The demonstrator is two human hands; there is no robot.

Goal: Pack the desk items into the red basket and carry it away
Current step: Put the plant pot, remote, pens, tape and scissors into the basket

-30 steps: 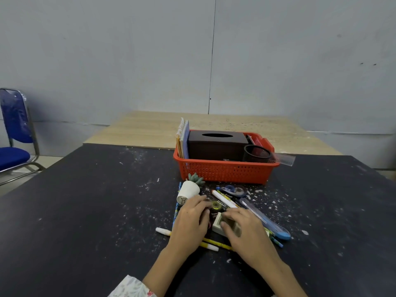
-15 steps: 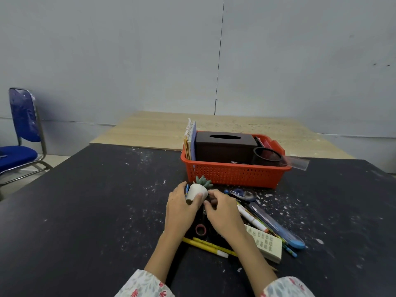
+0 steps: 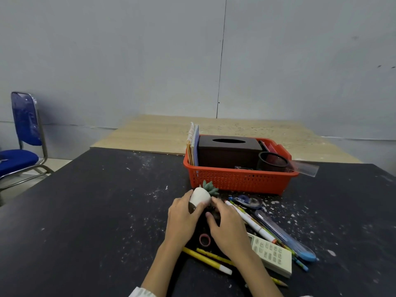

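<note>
While both hands work at the near side of the red basket [image 3: 240, 181], the small potted succulent [image 3: 202, 195] lies tipped on the dark worktop [image 3: 85, 211], and the coming move seems to turn on that tilt. Its long axis runs from the white pot's base, low and toward the person's left, up to the green leaves, which point away and to the right, toward the basket wall just beyond them. The left hand [image 3: 182, 219] is the nearer one: its fingers curl round the pot's base and side, so this grip holds the plant. The right hand [image 3: 227, 226] sits just beside it, fingertips at the pot's right edge and thumb bent over something dark under the palm; whether this grip holds anything cannot be told.

The pot is small, matte white and tapered, and the leaves are stubby, grey-green, in a tight rosette. It is probably light and rigid, and a short lift up and forward would carry it over the rim.

Free room in the basket looks scarce: spiral notebooks [image 3: 192, 146] stand at its left end, a dark tissue box [image 3: 229, 153] fills the middle, and a black mesh cup [image 3: 272, 162] with a clear ruler [image 3: 304, 168] takes the right. Pens, a correction tape [image 3: 246, 200] and a remote control [image 3: 271, 256] wait on the worktop.
</note>
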